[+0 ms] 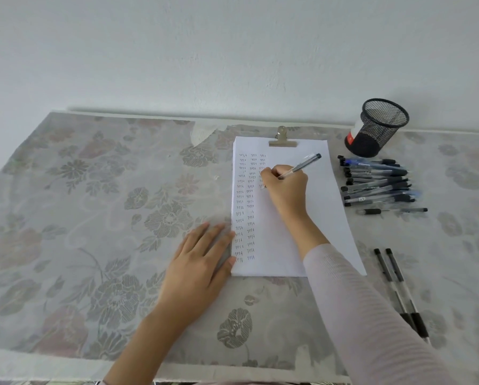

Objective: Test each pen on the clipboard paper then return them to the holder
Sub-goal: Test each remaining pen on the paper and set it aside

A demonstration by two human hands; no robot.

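Right hand [285, 190] is pinching a clear pen [302, 165] with a dark cap end, fingers curled round the barrel, tip down on the paper [327, 218] by the top of the third column. The paper's got two long columns of tiny blue scribbles plus a short third one, too small to read for sure. It's held by a metal clip [282, 138] near the table's [94, 190] back edge. Left hand [199, 262] lies flat with straight fingers, gripping nothing, fingertips touching the paper's left edge. The pink sleeve [357, 301] covers the sheet's front right corner. Black mesh holder [377, 129] sits at the back edge right of the clip, with no pens showing in it. There's a white thing [353, 134] with a red patch just behind it, label unreadable. In front of the holder is a pile [377, 182] of roughly ten pens, too overlapped to count, then one loose pen [391, 211]. Two pens [399, 290] lie side by side toward the front right.
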